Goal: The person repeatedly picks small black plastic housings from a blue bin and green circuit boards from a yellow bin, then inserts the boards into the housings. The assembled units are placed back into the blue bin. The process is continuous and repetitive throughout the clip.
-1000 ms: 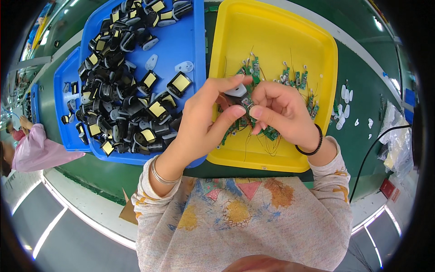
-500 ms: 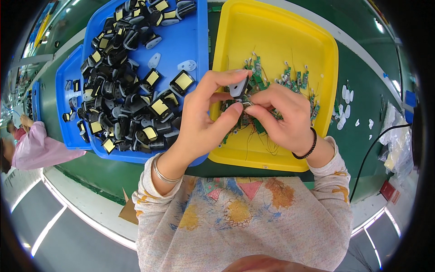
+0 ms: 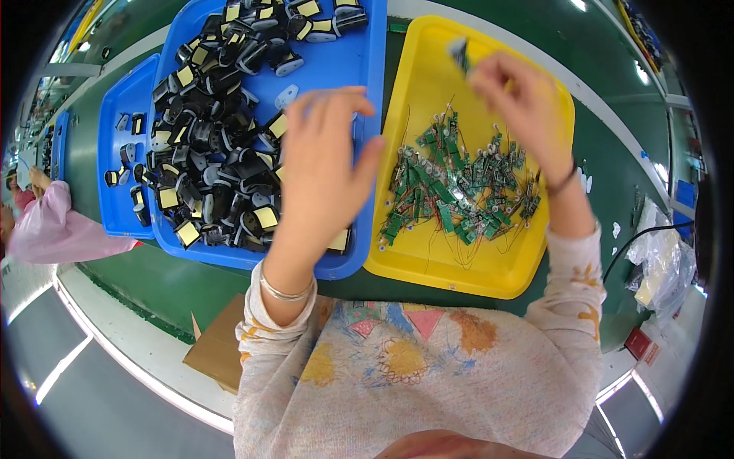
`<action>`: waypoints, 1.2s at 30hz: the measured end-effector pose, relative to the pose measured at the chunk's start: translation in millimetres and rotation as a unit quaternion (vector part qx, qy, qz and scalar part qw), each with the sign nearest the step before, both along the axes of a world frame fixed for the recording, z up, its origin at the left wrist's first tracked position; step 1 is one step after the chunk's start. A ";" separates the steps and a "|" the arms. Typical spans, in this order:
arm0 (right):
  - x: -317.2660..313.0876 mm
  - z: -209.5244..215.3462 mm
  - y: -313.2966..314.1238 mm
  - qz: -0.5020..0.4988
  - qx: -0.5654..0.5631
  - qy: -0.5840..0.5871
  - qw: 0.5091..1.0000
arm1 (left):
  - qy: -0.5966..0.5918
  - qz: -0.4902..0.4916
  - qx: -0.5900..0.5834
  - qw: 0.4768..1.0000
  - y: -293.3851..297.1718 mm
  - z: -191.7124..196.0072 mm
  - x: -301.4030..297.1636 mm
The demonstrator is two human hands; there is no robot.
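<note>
My left hand (image 3: 329, 164) hangs over the right side of the large blue tray (image 3: 375, 53), fingers loosely spread, thumb apart, with nothing visible in it. Beneath and beside it lies a heap of small black plastic casings (image 3: 206, 138), many bearing pale yellow square pads and grey oval tabs. My right hand (image 3: 520, 107) is raised above the far part of the yellow tray (image 3: 451, 273). Its fingertips pinch a small circuit board (image 3: 460, 55) with a whitish end, smeared by motion. Nearer in that tray is a pile of green circuit boards (image 3: 443, 191) with thin wires.
A smaller blue tray (image 3: 115, 218) with a few casings stands at the left. At the far left sits another person in a pink sleeve (image 3: 65, 226). Clear plastic bags (image 3: 661, 256) and a black cable (image 3: 638, 233) lie at the right. A cardboard box (image 3: 218, 344) is below the table edge.
My hands have parted. The left has moved left over the blue tray, without the black casing it held; the right has gone up and right with a small board. The whole view has shifted slightly.
</note>
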State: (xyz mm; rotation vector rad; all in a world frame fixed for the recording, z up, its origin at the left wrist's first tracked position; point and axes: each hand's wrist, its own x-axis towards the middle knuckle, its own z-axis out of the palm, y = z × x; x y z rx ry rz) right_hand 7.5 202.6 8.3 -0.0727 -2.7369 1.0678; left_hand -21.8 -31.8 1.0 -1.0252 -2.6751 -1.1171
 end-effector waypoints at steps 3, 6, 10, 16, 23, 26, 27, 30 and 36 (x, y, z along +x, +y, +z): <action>-66.0 -15.4 54.0 -0.010 0.207 0.101 0.973 | 0.050 0.028 -0.144 0.988 -23.8 8.1 -8.7; -112.2 -41.7 89.1 -0.108 0.344 0.105 0.927 | 0.019 0.016 -0.248 0.968 -29.9 3.8 -6.9; -124.7 -50.4 103.1 -0.157 0.252 -0.060 0.953 | -0.012 0.058 -0.282 0.958 -23.6 -5.9 -10.8; -56.5 -19.8 48.7 0.071 0.264 0.185 0.944 | 0.096 0.116 -0.163 0.975 -22.6 -13.6 -14.4; 50.2 -3.8 -15.1 0.072 0.236 -0.053 0.968 | 0.038 0.069 0.010 0.997 -8.4 -3.5 -8.0; 56.2 -13.4 -25.9 0.042 0.252 -0.062 0.965 | 0.023 0.030 0.071 0.997 -5.0 -1.2 -5.4; 54.5 -19.4 -30.2 0.035 0.263 -0.043 0.963 | 0.017 0.019 0.083 0.996 -3.5 0.0 -4.0; 48.8 -28.3 -37.7 0.031 0.283 -0.011 0.958 | -0.087 -0.015 0.144 0.986 -0.4 -1.1 1.0; 49.8 -24.3 -36.4 0.021 0.236 0.024 0.971 | -0.293 -0.040 0.280 0.913 5.6 -10.2 7.2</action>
